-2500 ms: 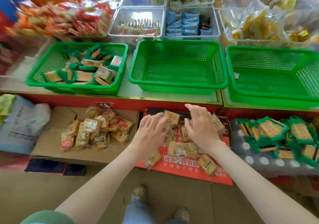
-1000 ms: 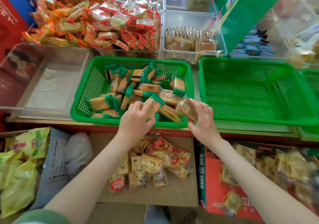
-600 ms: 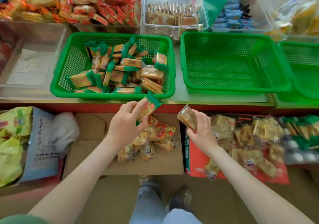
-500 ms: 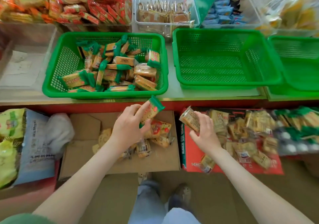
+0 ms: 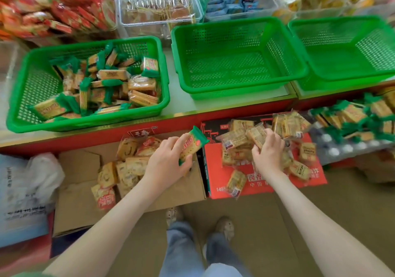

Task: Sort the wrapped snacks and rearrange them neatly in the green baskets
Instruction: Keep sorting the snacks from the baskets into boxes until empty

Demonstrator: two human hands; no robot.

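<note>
A: Left hand (image 5: pixel 168 159)?
B: Palm down over the cardboard box (image 5: pixel 81 204), fingers and thumb pinching a green-ended snack (image 5: pixel 193 143).
A: Right hand (image 5: pixel 268 152)?
B: Curled round a clear-wrapped snack (image 5: pixel 255 136) above the red carton (image 5: pixel 267 186)'s pile.

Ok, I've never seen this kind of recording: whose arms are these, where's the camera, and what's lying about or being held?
No machine here: a person works with bare hands, and the single camera sits on their head, looking down, so their own jeans and shoes show at the bottom. On the counter stand three green baskets: the left basket holds mixed snacks, the middle basket and right basket show none. Below, more snacks lie in a cardboard box and on a red box. The left hand holds a green pack; the right hand grips a clear pack above the red box's pile.
</note>
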